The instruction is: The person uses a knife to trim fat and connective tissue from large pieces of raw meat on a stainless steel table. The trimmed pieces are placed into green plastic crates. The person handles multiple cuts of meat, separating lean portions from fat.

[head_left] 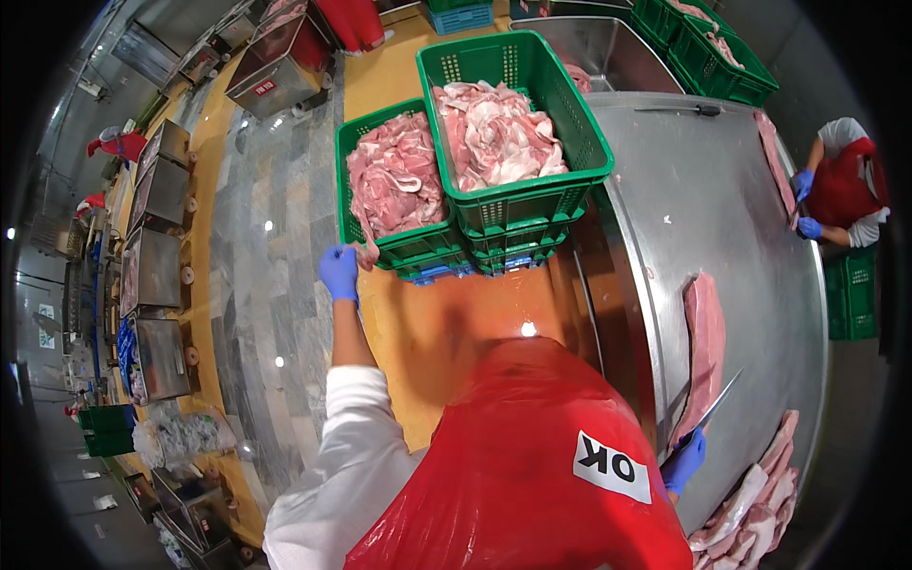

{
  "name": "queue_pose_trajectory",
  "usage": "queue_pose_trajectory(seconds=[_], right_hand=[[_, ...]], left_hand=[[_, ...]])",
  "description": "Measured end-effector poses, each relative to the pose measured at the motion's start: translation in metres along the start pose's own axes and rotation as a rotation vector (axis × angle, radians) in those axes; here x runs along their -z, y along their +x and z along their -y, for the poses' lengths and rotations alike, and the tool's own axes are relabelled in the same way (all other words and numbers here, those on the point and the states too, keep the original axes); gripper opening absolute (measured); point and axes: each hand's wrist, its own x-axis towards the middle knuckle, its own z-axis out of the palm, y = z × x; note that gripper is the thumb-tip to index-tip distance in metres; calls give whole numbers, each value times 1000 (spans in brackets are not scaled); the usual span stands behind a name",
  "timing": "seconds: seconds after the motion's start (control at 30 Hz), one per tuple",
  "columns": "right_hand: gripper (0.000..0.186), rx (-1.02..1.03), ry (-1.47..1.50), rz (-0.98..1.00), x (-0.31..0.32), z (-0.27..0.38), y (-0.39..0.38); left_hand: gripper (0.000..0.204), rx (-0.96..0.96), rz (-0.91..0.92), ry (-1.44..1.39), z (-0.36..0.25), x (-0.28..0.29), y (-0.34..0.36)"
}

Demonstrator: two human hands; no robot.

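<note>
My left hand (339, 274), in a blue glove, is stretched out by the near left corner of a green crate (454, 237). Its fingers are closed on a small strip of meat (368, 254) that hangs at the crate's rim. This crate is heaped with pink meat trimmings (397, 176). On the steel table to the right, my right hand (684, 462) grips a knife (720, 397), its blade pointing away and to the right. A long slab of meat (703, 347) lies beside the blade, its near end close to that hand.
A taller green crate stack (594, 176) holding pale trimmings (499, 133) stands against the steel table (760, 285). More meat strips (750, 518) lie at the near right. Across the table, a person in a red apron (844, 190) handles another slab (776, 171). Steel carts (152, 266) line the left.
</note>
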Motion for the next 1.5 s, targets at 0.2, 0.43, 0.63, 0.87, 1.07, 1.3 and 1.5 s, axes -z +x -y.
queue_pose_trajectory(seconds=[0.2, 0.43, 0.63, 0.87, 1.07, 1.3, 1.5], right_hand=[[26, 47, -35, -50, 17, 16, -10], [24, -1, -49, -199, 72, -18, -39], [21, -110, 9, -318, 122, -75, -53], [22, -169, 54, -409, 147, -74, -80], [24, -236, 132, -423, 177, -105, -49], [19, -262, 207, -387, 217, -123, -21], [16, -336, 190, -429, 260, -155, -32]], left_hand=[[26, -121, 47, 243, -35, -21, 147], [51, 36, 138, -105, -127, -87, 286], [29, -669, -357, -234, -252, -117, 186], [26, -743, 284, -803, -469, -137, -141], [51, -1303, 1091, -500, -469, -238, -416], [91, -2162, 1443, -104, -449, -224, -661], [97, -1906, 1365, -20, -436, -228, -756]])
